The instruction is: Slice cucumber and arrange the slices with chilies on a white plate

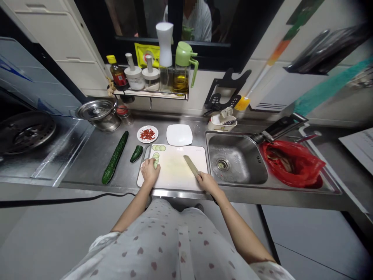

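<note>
On the white cutting board (pixel 175 175), my left hand (pixel 149 172) is at the left side, its fingers bent around the near end of a row of cucumber slices (pixel 156 156). A few more slices lie at the board's far left corner. My right hand (pixel 207 182) grips the handle of a kitchen knife (pixel 190 165) at the board's right side; the blade points away and to the left over the board. A short cut piece of cucumber (pixel 136 154) and a long whole cucumber (pixel 115 157) lie on the steel counter left of the board.
Behind the board stand a small plate of chopped red pieces (pixel 147 134) and a white square plate (pixel 179 135). A sink (pixel 237 159) and a red plastic bag (pixel 294 163) are at the right. A lidded pot (pixel 99 114) stands back left, below a rack (pixel 151 94) of seasoning bottles.
</note>
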Demonstrator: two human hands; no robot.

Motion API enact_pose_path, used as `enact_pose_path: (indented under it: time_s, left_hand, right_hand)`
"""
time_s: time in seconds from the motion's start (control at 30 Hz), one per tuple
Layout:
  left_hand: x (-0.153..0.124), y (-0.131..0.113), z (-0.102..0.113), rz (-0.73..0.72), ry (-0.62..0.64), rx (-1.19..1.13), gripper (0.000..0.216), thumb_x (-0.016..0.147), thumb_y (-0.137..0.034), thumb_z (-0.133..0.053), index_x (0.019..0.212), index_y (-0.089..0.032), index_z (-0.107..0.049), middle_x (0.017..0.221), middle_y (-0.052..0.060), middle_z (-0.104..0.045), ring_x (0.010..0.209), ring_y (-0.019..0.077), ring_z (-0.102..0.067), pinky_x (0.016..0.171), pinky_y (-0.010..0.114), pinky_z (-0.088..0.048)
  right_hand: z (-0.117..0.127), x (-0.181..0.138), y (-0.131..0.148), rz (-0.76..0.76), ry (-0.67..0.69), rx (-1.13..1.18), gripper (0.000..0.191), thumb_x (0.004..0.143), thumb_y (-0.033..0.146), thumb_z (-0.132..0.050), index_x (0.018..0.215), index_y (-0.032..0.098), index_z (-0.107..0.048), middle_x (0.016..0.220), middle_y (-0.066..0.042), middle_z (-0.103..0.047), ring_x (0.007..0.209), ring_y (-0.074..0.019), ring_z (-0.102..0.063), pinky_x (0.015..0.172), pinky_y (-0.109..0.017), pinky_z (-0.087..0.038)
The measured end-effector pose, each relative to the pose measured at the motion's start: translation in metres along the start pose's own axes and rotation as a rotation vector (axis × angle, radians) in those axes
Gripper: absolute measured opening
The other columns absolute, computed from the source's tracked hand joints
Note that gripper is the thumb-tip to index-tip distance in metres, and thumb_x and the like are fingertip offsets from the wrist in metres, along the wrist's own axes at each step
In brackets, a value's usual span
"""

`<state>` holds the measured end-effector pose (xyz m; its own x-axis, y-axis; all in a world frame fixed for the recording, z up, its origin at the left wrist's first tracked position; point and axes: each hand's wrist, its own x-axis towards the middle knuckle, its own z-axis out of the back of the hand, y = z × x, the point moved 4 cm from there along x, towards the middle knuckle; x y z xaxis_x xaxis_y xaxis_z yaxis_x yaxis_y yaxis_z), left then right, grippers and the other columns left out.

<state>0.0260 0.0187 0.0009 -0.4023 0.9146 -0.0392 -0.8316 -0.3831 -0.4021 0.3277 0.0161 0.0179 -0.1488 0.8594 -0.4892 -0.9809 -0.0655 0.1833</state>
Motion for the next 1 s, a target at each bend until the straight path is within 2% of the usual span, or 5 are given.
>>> enact_pose_path:
  time_s: [0.37,0.57,0.8,1.0]
  left_hand:
    - [0.002,0.004,0.000,0.006,-0.022,-0.010,0.034,0.084,-0.032,-0.055,0.116,-0.023,-0.057,0.115,0.011,-0.058,0.112,0.0293,-0.050,0.093,0.042,-0.037]
    - [0.004,-0.013,0.004,0.012,-0.081,0.010,0.043,0.081,-0.040,-0.058,0.122,-0.025,-0.056,0.125,0.012,-0.052,0.117,0.0324,-0.044,0.096,0.046,-0.033]
    - [0.044,-0.047,-0.002,0.007,-0.039,0.022,0.048,0.086,-0.041,-0.053,0.131,-0.027,-0.053,0.127,0.013,-0.052,0.117,0.0334,-0.044,0.096,0.047,-0.032]
    - [0.074,-0.055,-0.010,0.017,-0.008,0.118,0.040,0.088,-0.035,-0.050,0.126,-0.027,-0.059,0.124,0.014,-0.053,0.116,0.0333,-0.043,0.094,0.047,-0.031]
  right_hand:
    - [0.002,0.000,0.001,0.000,-0.005,0.011,0.037,0.099,0.038,-0.033,0.109,0.017,-0.061,0.103,-0.012,-0.069,0.092,-0.0212,-0.062,0.069,-0.025,-0.035]
    - [0.001,0.000,0.000,0.002,-0.006,0.011,0.037,0.100,0.037,-0.032,0.112,0.017,-0.060,0.106,-0.012,-0.069,0.095,-0.0208,-0.062,0.069,-0.025,-0.035]
    - [0.004,-0.001,0.005,-0.007,0.035,-0.007,0.036,0.099,0.037,-0.033,0.115,0.018,-0.059,0.108,-0.012,-0.068,0.098,-0.0219,-0.063,0.070,-0.026,-0.036]
    - [0.005,-0.003,0.007,-0.006,0.021,-0.008,0.037,0.099,0.036,-0.031,0.115,0.018,-0.059,0.107,-0.013,-0.069,0.098,-0.0223,-0.063,0.072,-0.027,-0.038]
